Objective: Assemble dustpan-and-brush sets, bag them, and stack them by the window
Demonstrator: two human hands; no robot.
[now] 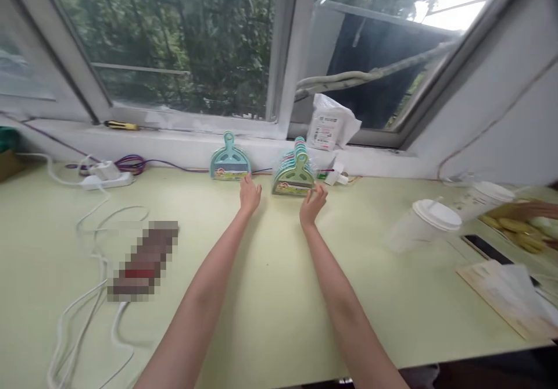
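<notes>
The pale blue, fan-shaped plastic dustpan with a ring-topped handle stands upright at the back of the pale yellow-green tabletop, just left of a tightly packed row of similar dustpans, whose front one is green.

Nearest me, on the left, loose white cables trail over the table beside an oblong thing blurred into squares. On the right lies a flat tan sheet with crumpled white tissue on it; past that I see a slim black phone and two pale cups with white lids. Another person's hand shows at the edge, over some yellow rounded pieces.

Farther in, the left hand has its fingers at the blue dustpan's lower right corner. The right hand, fingers bent, is at the green dustpan's lower right corner. I can't tell whether either is clamped on anything. The two hands are apart.

Beyond, at left, sit a white power strip and a coil of red-and-blue cable. The white sill carries a yellow-and-black-handled screwdriver and a white plastic-wrapped packet; trees fill the window behind.
</notes>
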